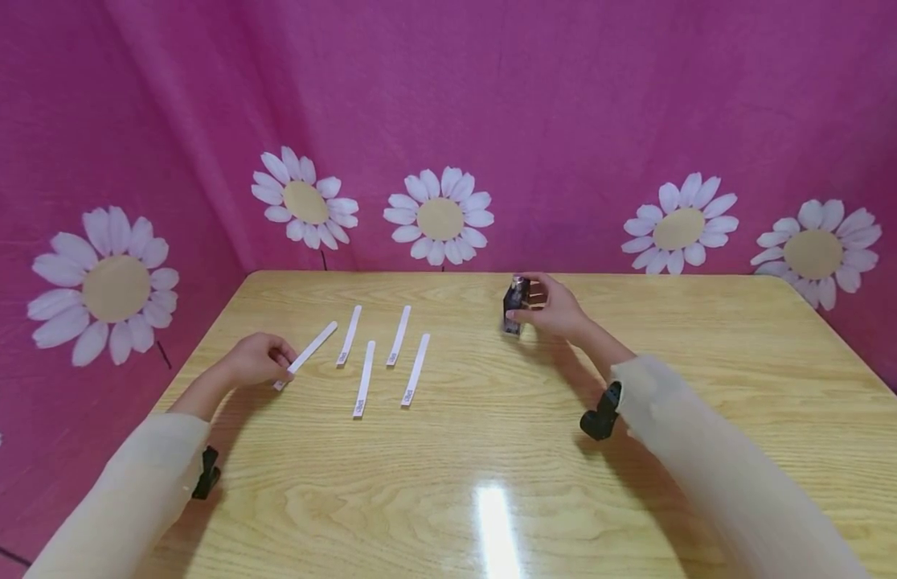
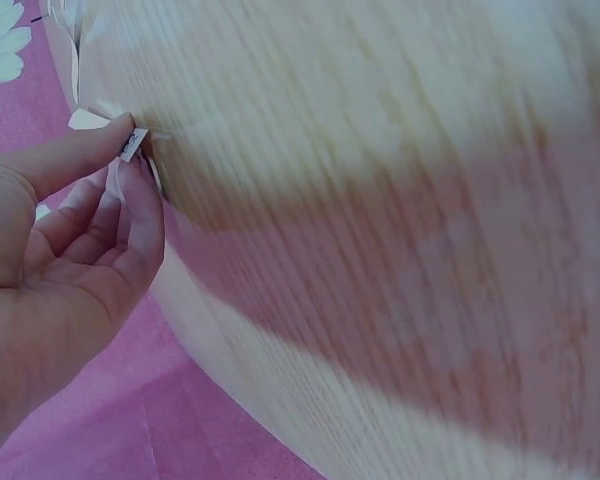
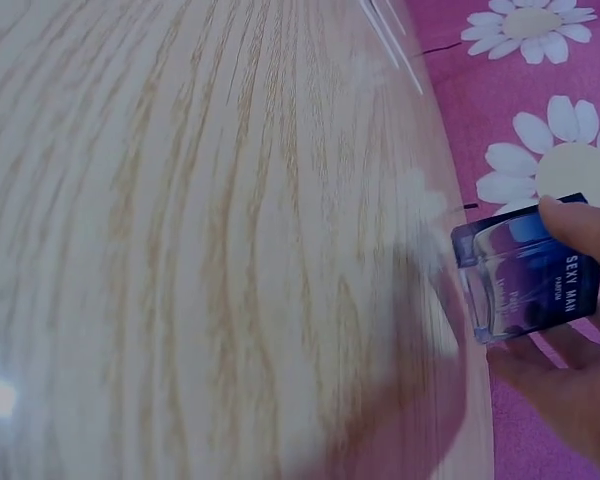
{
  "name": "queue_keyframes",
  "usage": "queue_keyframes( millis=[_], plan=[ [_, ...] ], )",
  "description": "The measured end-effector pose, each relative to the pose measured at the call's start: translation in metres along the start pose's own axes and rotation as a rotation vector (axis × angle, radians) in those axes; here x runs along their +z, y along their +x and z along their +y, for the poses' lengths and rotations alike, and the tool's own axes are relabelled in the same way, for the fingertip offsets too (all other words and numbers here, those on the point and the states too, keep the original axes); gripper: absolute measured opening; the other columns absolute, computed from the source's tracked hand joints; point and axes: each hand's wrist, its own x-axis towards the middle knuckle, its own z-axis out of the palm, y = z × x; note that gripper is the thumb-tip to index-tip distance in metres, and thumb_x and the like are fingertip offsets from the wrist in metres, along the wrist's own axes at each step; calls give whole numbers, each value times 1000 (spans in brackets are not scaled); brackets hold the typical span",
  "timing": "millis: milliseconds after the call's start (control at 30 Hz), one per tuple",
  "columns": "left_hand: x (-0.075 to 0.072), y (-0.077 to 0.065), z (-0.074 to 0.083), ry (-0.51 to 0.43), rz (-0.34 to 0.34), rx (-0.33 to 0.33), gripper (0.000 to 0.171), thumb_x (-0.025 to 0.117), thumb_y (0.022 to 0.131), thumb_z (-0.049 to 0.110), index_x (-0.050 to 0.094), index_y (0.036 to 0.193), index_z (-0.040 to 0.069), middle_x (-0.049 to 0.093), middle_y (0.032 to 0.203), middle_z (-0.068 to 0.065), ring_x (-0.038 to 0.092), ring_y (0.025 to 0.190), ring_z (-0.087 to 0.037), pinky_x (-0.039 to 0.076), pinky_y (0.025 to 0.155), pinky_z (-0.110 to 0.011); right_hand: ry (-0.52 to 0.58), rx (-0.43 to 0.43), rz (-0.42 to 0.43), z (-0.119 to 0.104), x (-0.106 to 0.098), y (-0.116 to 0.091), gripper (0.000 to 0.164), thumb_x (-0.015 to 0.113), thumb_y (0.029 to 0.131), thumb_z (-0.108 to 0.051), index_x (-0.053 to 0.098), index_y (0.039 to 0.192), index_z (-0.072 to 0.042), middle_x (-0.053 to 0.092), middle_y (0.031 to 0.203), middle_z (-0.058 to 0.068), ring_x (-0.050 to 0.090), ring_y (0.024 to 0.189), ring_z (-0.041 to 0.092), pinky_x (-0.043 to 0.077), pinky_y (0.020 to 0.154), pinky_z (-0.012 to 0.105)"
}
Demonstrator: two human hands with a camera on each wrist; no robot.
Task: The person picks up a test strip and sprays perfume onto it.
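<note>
I have the left arm (image 1: 130, 474) slanting in across the left edge of the table (image 1: 391, 490), bent slightly down at the wrist, so that the left hand (image 1: 256, 359) sits low at the table's left side. Its grip is closed: thumb and index finger pinch a strip (image 1: 313, 347) close to the printed end, while the other fingers curl loosely toward the palm, as my left wrist view shows. That strip slants away toward the table's far edge; I can't tell how much of it touches the table.

The right arm (image 1: 731, 458) reaches farther, angled inward from the table's right side, and puts the right hand (image 1: 553, 310) near the middle of the table's far edge. I read this one as gripping too: thumb and fingers close on opposite sides of the box (image 1: 516, 305), which shows the words "SEXY MAN" in my right wrist view. The box is nearly upright close to the table's far edge, and I can't say whether its foot touches the table.

Four more strips (image 1: 364, 379) lie on the table's left half, between my two hands, printed ends toward the table's near edge.
</note>
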Motion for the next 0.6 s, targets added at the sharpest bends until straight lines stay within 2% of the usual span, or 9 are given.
queue_keyframes(
  millis=[133, 433, 500, 600],
  plan=[
    [1, -2, 1, -5, -6, -10, 23, 68, 81, 0, 59, 97, -13, 58, 76, -5, 51, 64, -8, 47, 56, -20, 44, -6, 10, 0, -2, -2, 73, 71, 84, -10, 33, 146, -3, 48, 136, 26, 50, 125, 40, 45, 107, 47],
    [0, -6, -1, -24, -2, 11, 24, 68, 81, 1, 59, 97, -14, 57, 75, -3, 50, 65, -7, 48, 55, -21, 89, -51, 26, -1, -7, -11, 68, 66, 89, -15, 32, 149, -8, 49, 137, 23, 51, 119, 37, 46, 105, 48],
    [0, -5, -2, -35, 0, 6, 24, 68, 82, 1, 58, 98, -14, 56, 75, -1, 50, 64, -6, 48, 55, -20, 90, -53, 31, -1, -9, -13, 68, 64, 91, -17, 31, 150, -8, 48, 137, 22, 50, 120, 34, 46, 106, 45],
    [-1, -3, -2, -53, 2, -3, 26, 68, 83, 2, 58, 101, -14, 54, 75, 0, 49, 65, -6, 48, 55, -20, 105, -50, 49, -1, -10, -17, 66, 62, 93, -19, 31, 149, -7, 49, 137, 22, 51, 122, 30, 48, 101, 30]
  ],
)
